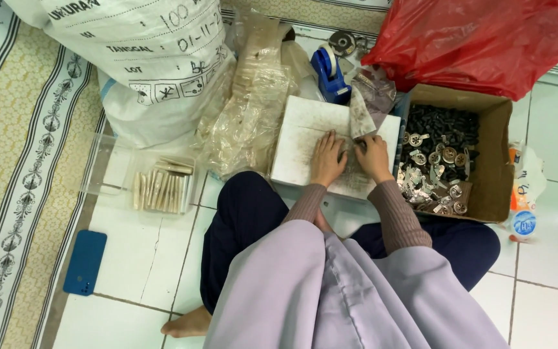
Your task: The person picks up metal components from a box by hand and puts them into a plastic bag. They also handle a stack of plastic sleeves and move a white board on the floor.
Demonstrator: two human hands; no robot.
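My left hand (328,157) and my right hand (372,155) meet over a white, smudged board (298,139) resting in front of my knees. Between the fingers of both hands stands a small clear plastic bag (360,116), upright and greyish with contents I cannot make out. Both hands pinch its lower end. Right of the board is a brown cardboard box (495,161) holding black plastic pieces (444,123) and several silver metal fittings (431,174).
A clear plastic tray (108,165) with filled small packets (161,187) sits at left. A big white sack (150,64), a heap of clear bags (253,103), a blue tape dispenser (329,74), a red plastic bag (479,39), a blue phone (85,262) and a bottle (524,220) surround me.
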